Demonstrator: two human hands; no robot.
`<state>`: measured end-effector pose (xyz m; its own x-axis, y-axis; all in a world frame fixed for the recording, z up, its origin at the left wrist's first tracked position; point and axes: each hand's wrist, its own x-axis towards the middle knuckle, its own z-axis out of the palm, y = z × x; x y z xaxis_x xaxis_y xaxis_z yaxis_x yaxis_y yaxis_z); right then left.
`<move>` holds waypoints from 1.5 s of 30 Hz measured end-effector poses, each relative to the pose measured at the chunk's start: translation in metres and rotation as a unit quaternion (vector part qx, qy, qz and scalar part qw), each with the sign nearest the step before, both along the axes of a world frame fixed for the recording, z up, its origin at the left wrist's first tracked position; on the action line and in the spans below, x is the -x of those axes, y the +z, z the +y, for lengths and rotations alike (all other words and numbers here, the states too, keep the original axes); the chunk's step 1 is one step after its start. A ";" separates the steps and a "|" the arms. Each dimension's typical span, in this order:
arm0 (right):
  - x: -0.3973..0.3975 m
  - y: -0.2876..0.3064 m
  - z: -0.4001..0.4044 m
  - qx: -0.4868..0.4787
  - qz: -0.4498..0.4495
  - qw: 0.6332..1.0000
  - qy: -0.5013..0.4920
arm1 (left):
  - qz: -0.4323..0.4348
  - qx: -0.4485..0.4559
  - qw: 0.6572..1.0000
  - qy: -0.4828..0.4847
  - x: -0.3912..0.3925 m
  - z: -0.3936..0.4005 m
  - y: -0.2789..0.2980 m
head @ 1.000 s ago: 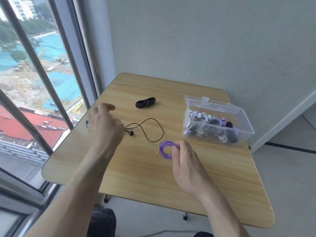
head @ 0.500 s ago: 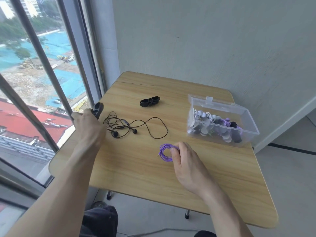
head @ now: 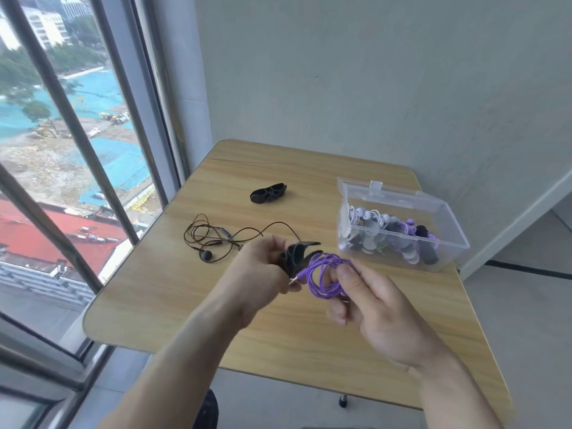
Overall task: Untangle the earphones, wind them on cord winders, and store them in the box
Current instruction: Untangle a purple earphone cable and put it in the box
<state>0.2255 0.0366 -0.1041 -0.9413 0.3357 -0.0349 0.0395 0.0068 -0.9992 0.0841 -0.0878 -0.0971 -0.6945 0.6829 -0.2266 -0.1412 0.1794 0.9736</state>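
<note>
Head view, largest first. Window (head: 77,181) with dark bars fills the left side, grey wall behind. Wooden bench (head: 192,292) with rounded corners sits against both.

Clear plastic box (head: 402,224) on the bench's far right, lid open and standing at the back. Inside: several wound earphone sets, white, grey, purple and black, packed close together.

Left hand (head: 260,274) is raised above mid-bench, grip closed round a black cord winder (head: 297,253), its flaps sticking out past the fingers toward the right. Right hand (head: 374,308) just beside it, thumb and fingers pinching a coil of purple earphones (head: 325,277). Coil is off the bench, held between the two hands. Its metal jack plug points left and meets the lower edge of the held winder; can't tell if the cord is actually seated in it.

Black earphones (head: 216,239) lie loose and tangled on the bench, left of centre, behind the left hand. One bud sits at the near edge of the tangle, and one cord strand runs right and passes behind the hand.

Second black cord winder (head: 268,193) lies further back on the bench, apart from the tangle and well left of the box.
</note>
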 end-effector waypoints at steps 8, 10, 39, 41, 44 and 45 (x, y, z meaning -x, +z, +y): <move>-0.003 -0.002 0.008 0.039 0.013 0.999 0.010 | 0.146 0.019 0.986 -0.082 -0.008 0.004 0.005; -0.003 -0.004 0.008 0.031 0.007 0.999 0.002 | 0.116 -0.001 0.988 -0.097 -0.008 0.004 0.009; 0.005 -0.003 -0.001 -0.070 0.010 0.996 -0.055 | -0.002 -0.012 0.994 -0.105 -0.011 0.005 0.010; 0.008 -0.003 -0.005 -0.098 0.012 0.993 -0.068 | -0.031 -0.024 0.994 -0.100 -0.012 0.007 0.008; 0.010 -0.005 -0.008 -0.125 0.005 0.988 -0.087 | -0.073 -0.030 0.992 -0.096 -0.013 0.008 0.005; 0.011 -0.005 -0.008 -0.124 0.001 0.988 -0.088 | -0.079 -0.033 0.992 -0.095 -0.014 0.009 0.004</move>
<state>0.2145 0.0283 -0.1091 -0.8677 0.4921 0.0703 0.0605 0.2450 -0.9676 0.0978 -0.0790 -0.0930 -0.5118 0.8145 -0.2732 -0.2628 0.1543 0.9524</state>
